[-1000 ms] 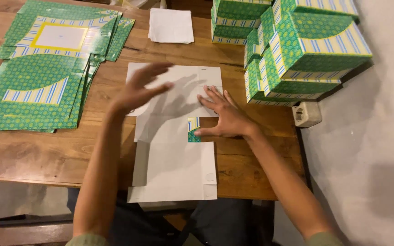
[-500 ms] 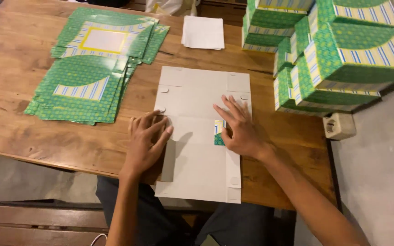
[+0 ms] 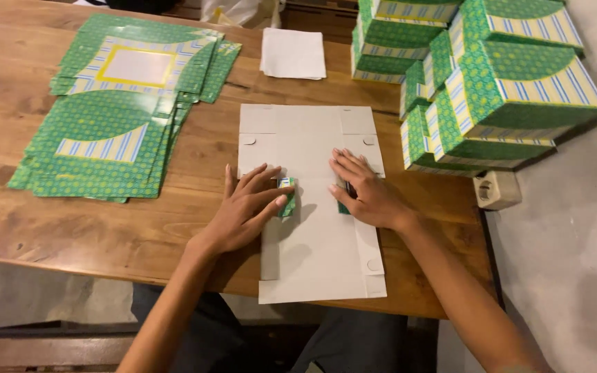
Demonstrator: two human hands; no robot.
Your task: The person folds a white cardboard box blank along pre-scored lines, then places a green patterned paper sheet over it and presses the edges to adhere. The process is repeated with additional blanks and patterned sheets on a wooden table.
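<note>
The white flat box blank [image 3: 312, 200] lay printed side down on the wooden table [image 3: 105, 235], and since half a second earlier the left hand [image 3: 247, 211] had moved from its left edge onto it. Both hands pressed flat with fingers spread, gripping nothing, the right hand [image 3: 367, 193] opposite, each beside a small green folded flap. Green patterned flat blanks [image 3: 112, 124] were stacked left, finished green boxes [image 3: 492, 83] right, white sheets [image 3: 293, 53] behind.
</note>
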